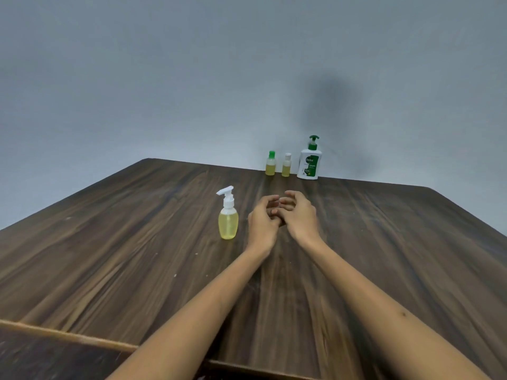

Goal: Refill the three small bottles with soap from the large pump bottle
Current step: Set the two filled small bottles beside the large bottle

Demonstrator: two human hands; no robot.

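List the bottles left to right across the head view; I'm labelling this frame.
Small white-pump bottle → green-capped small bottle → white-capped small bottle → large green-pump bottle.

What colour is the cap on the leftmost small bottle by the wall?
Green, on the small bottle left of the white-capped one; head view shows it.

The broad dark-brown table [123, 242] looks like wood-grain laminate, smooth with a dull sheen and pale streaks. The oval clear plastic bottle of yellow liquid [228, 224] is glossy and see-through, its white pump matt plastic. The large white pump bottle with a green label [310, 164] looks like opaque, smooth plastic, and the grey wall [164, 78] is matt.
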